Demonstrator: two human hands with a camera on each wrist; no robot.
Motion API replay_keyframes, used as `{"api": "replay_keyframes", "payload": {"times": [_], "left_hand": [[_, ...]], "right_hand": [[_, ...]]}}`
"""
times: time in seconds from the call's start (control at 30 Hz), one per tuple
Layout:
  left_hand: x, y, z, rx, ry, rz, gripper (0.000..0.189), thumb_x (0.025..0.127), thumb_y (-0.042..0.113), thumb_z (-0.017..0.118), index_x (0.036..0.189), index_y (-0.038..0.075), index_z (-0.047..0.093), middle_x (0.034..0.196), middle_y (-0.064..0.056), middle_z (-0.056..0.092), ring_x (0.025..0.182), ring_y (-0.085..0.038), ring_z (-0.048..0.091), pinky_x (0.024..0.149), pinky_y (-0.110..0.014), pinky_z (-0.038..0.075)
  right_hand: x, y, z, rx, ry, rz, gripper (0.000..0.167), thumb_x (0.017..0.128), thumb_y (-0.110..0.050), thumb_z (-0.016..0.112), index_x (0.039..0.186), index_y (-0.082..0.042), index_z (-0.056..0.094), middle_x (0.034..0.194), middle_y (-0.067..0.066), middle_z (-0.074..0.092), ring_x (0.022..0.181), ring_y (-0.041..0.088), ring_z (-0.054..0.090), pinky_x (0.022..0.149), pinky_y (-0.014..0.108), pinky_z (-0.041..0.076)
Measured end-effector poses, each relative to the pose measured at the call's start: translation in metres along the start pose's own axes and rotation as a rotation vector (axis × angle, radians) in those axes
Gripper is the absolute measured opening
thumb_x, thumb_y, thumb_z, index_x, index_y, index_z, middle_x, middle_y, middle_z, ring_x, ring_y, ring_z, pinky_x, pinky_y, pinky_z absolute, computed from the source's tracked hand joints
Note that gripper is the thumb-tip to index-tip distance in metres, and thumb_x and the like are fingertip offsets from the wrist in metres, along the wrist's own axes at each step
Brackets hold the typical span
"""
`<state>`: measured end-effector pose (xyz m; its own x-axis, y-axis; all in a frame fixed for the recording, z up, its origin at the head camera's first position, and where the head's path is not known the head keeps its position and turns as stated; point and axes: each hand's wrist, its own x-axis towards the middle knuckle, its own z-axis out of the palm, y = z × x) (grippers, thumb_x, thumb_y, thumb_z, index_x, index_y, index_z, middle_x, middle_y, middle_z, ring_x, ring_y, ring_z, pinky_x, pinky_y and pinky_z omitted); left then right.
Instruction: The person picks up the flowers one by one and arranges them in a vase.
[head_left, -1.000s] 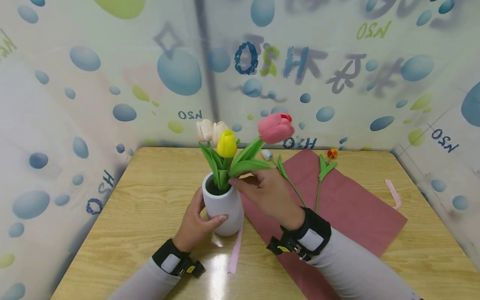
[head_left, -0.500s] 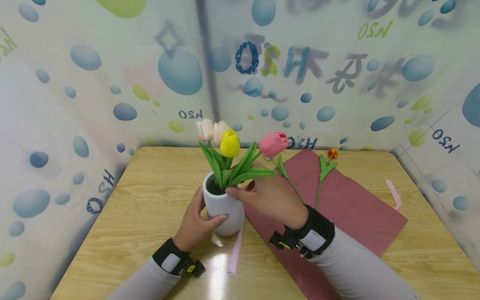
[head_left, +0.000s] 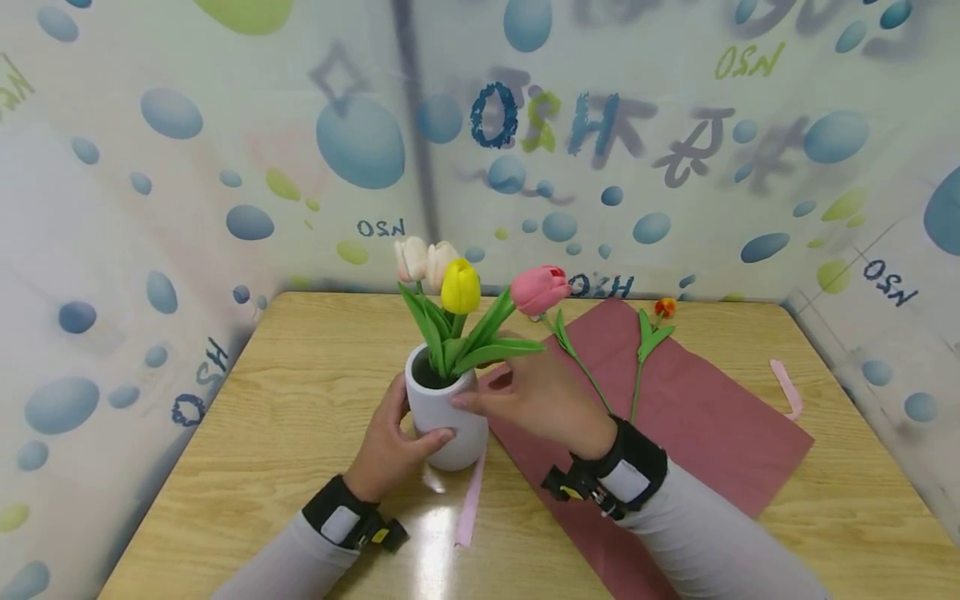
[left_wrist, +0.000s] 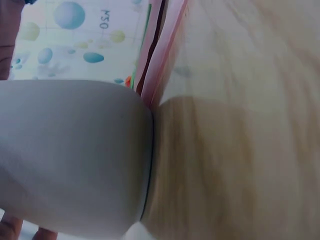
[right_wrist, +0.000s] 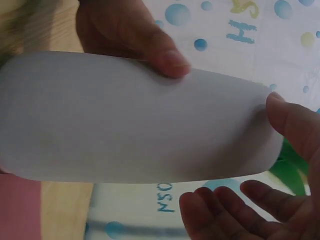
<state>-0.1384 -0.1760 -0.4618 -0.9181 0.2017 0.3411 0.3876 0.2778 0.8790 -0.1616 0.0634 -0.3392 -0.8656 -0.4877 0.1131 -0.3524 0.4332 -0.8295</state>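
Observation:
A white vase [head_left: 447, 421] stands upright on the table, gripped around its left side by my left hand [head_left: 390, 446], thumb across the front. In it are a yellow tulip [head_left: 461, 287], two pale tulips [head_left: 411, 259] and a pink tulip [head_left: 538, 291] leaning right, with green leaves [head_left: 491, 332]. My right hand [head_left: 551, 400] is at the vase's right rim under the leaves. The right wrist view shows the right thumb [right_wrist: 287, 117] touching the vase near its rim, while the other fingers [right_wrist: 215, 212] hang loosely curled and apart from it.
Dark pink wrapping paper [head_left: 697, 417] lies on the wooden table [head_left: 247, 433] to the right. On it are an orange flower [head_left: 664, 308] and another stem [head_left: 588, 375]. A pink ribbon [head_left: 470, 508] lies before the vase, another ribbon [head_left: 786, 387] far right.
The pink tulip has sunk lower into the vase and shifted slightly left. My right hand has slid down from the stems to the vase's rim. The left hand stays on the vase.

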Motion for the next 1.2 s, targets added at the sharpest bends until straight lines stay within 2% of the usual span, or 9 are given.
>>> {"api": "replay_keyframes", "payload": {"times": [0.13, 0.2, 0.27, 0.4, 0.53, 0.63, 0.87, 1.07, 1.2], "left_hand": [[0.002, -0.003, -0.009, -0.053, -0.044, 0.075, 0.094, 0.092, 0.041, 0.080, 0.165, 0.016, 0.025, 0.162, -0.014, 0.043, 0.142, -0.007, 0.045, 0.119, -0.039, 0.037], [0.004, -0.004, -0.017, -0.106, -0.090, 0.108, 0.094, 0.096, 0.044, 0.073, 0.166, 0.013, 0.019, 0.167, -0.017, 0.034, 0.147, -0.005, 0.040, 0.119, -0.027, 0.034], [0.008, -0.002, -0.025, -0.158, -0.151, 0.114, 0.086, 0.101, 0.038, 0.068, 0.167, 0.013, 0.018, 0.169, -0.016, 0.031, 0.149, -0.005, 0.039, 0.118, -0.021, 0.035], [0.012, 0.003, -0.039, -0.192, -0.266, 0.043, 0.077, 0.102, 0.013, 0.064, 0.166, 0.021, 0.024, 0.169, -0.010, 0.034, 0.150, -0.006, 0.039, 0.116, -0.023, 0.038], [0.013, 0.004, -0.046, -0.165, -0.322, -0.021, 0.073, 0.102, 0.006, 0.062, 0.165, 0.024, 0.029, 0.165, -0.011, 0.041, 0.146, -0.005, 0.045, 0.113, -0.026, 0.042], [0.013, 0.003, -0.047, -0.148, -0.328, -0.041, 0.070, 0.102, 0.006, 0.062, 0.163, 0.024, 0.033, 0.163, -0.013, 0.044, 0.143, -0.003, 0.047, 0.113, -0.031, 0.044], [0.010, 0.004, -0.042, -0.125, -0.278, -0.051, 0.067, 0.100, 0.008, 0.066, 0.160, 0.022, 0.038, 0.161, -0.009, 0.046, 0.142, -0.002, 0.047, 0.112, -0.060, 0.043], [0.008, 0.009, -0.034, -0.106, -0.213, -0.087, 0.068, 0.097, 0.007, 0.070, 0.156, 0.025, 0.043, 0.158, -0.003, 0.050, 0.142, -0.005, 0.048, 0.111, -0.047, 0.047], [0.005, 0.009, -0.033, -0.101, -0.197, -0.064, 0.067, 0.098, 0.006, 0.069, 0.157, 0.025, 0.042, 0.157, -0.001, 0.051, 0.141, -0.005, 0.049, 0.109, -0.037, 0.048]], "right_hand": [[-0.004, 0.023, 0.009, 0.067, 0.005, -0.044, 0.062, 0.087, -0.033, 0.085, 0.143, -0.031, 0.058, 0.134, -0.007, 0.065, 0.120, 0.019, 0.066, 0.093, 0.038, 0.060], [-0.008, 0.037, 0.016, 0.100, 0.017, -0.055, 0.065, 0.088, -0.030, 0.085, 0.145, -0.027, 0.057, 0.138, -0.005, 0.064, 0.125, 0.020, 0.064, 0.096, 0.038, 0.059], [-0.013, 0.050, 0.024, 0.143, 0.026, -0.064, 0.065, 0.088, -0.025, 0.085, 0.147, -0.018, 0.057, 0.140, 0.003, 0.064, 0.129, 0.025, 0.063, 0.099, 0.039, 0.059], [-0.019, 0.066, 0.038, 0.237, 0.025, -0.053, 0.063, 0.090, -0.017, 0.082, 0.147, -0.007, 0.057, 0.142, 0.012, 0.063, 0.129, 0.031, 0.063, 0.101, 0.041, 0.058], [-0.020, 0.072, 0.046, 0.266, -0.003, -0.033, 0.061, 0.094, -0.019, 0.079, 0.150, -0.013, 0.055, 0.146, 0.009, 0.061, 0.130, 0.028, 0.063, 0.102, 0.040, 0.057], [-0.020, 0.072, 0.047, 0.265, -0.013, -0.027, 0.061, 0.095, -0.020, 0.077, 0.151, -0.016, 0.054, 0.148, 0.007, 0.060, 0.132, 0.026, 0.062, 0.104, 0.042, 0.055], [-0.018, 0.075, 0.043, 0.260, -0.057, -0.011, 0.061, 0.098, -0.018, 0.073, 0.154, -0.015, 0.050, 0.153, 0.008, 0.056, 0.134, 0.028, 0.061, 0.107, 0.047, 0.053], [-0.012, 0.076, 0.034, 0.267, -0.110, -0.006, 0.061, 0.100, -0.018, 0.071, 0.156, -0.017, 0.048, 0.156, 0.003, 0.054, 0.137, 0.025, 0.058, 0.108, 0.046, 0.053], [-0.010, 0.079, 0.031, 0.277, -0.150, -0.014, 0.062, 0.100, -0.020, 0.070, 0.157, -0.018, 0.046, 0.157, 0.001, 0.052, 0.138, 0.024, 0.058, 0.107, 0.040, 0.053]]}}
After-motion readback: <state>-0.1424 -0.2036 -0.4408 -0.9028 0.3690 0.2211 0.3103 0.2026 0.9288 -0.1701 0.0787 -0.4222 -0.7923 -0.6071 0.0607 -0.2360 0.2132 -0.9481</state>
